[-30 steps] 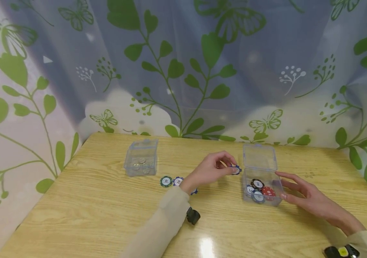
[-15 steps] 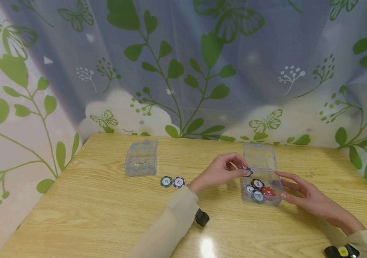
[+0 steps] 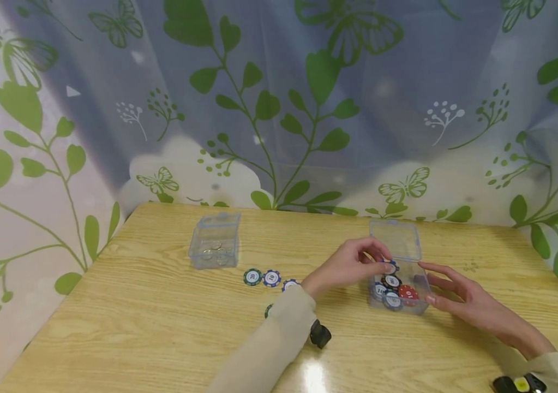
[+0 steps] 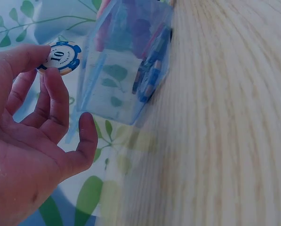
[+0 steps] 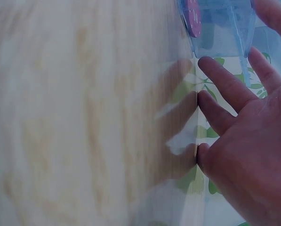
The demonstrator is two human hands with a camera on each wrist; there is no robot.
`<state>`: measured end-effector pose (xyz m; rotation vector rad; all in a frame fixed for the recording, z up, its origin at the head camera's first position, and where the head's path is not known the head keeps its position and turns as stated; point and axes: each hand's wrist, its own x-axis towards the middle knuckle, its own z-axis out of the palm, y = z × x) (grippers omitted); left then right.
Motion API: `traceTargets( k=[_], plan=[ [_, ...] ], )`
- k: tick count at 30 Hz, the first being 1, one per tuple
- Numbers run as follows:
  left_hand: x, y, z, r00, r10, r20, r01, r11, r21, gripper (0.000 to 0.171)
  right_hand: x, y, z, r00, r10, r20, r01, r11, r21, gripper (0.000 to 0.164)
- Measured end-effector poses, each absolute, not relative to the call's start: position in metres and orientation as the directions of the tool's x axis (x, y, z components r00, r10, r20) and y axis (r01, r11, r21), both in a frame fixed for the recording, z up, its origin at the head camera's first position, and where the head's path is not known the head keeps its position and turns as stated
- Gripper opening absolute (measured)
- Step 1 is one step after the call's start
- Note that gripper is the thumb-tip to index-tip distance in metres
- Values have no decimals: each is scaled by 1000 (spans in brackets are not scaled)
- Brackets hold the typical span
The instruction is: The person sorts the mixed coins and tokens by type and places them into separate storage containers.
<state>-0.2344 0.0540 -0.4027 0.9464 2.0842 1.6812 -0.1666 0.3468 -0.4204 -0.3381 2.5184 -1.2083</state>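
My left hand [image 3: 349, 263] pinches a blue-and-white poker chip [image 4: 65, 57] marked 10 between thumb and fingers. In the head view it is over the back part of a clear plastic box [image 3: 401, 309], whose lid [image 3: 395, 240] is hinged back. Inside lie a red chip [image 3: 408, 294], a black chip [image 3: 391, 281] and blue ones. My right hand [image 3: 470, 297] is at the box's right side, with the fingertips right at its wall and the fingers spread. In the right wrist view, the lower fingers of that hand [image 5: 255, 122] reach down to the table.
Left of the left forearm, a green chip [image 3: 252, 277] and blue chips [image 3: 272, 278] lie in a row on the wooden table [image 3: 126, 305]. Another green chip [image 3: 268, 311] is mostly hidden by the sleeve. A second clear box [image 3: 233, 260] farther left holds several small round gold-rimmed pieces.
My left hand has moved right with the blue chip, from beside the box to over its inside. Chips behind the forearm have come into view. My right hand has stayed at the box.
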Motion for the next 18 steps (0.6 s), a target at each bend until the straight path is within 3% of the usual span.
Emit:
traceTargets(
  k=[18],
  plan=[
    [-236,57,-408,-746,649,148,322,158,933,18,-166,347,-422,-924,-348,-158,-99,618,-780,66]
  ],
)
